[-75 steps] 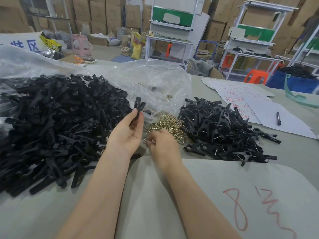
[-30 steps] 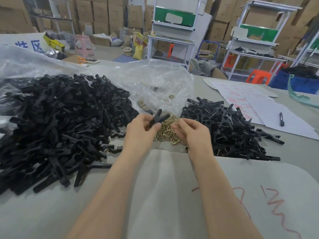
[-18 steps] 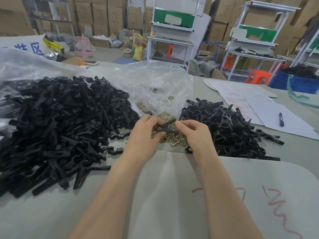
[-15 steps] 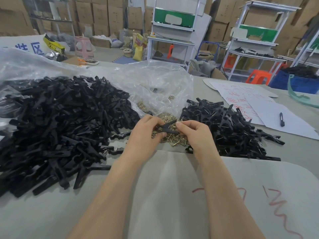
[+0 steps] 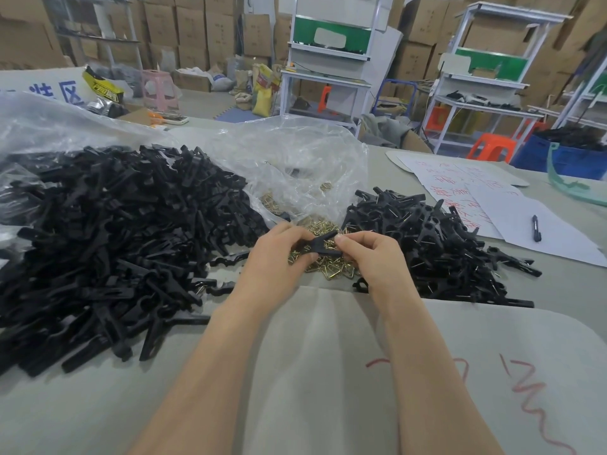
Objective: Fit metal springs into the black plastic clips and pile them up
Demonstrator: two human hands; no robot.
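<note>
The left hand (image 5: 276, 257) and right hand (image 5: 371, 254), fingers curled, pinched one black clip (image 5: 323, 246) between them just above a heap of brass springs (image 5: 331, 266). Clip piles (image 5: 115, 231) flanked it, with a clear plastic bag (image 5: 295, 159) behind.

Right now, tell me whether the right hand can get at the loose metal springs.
Probably yes. The metal springs lie uncovered just beneath the right hand, outside the plastic bag; but its fingers are busy pinching the black clip with the left hand.
</note>
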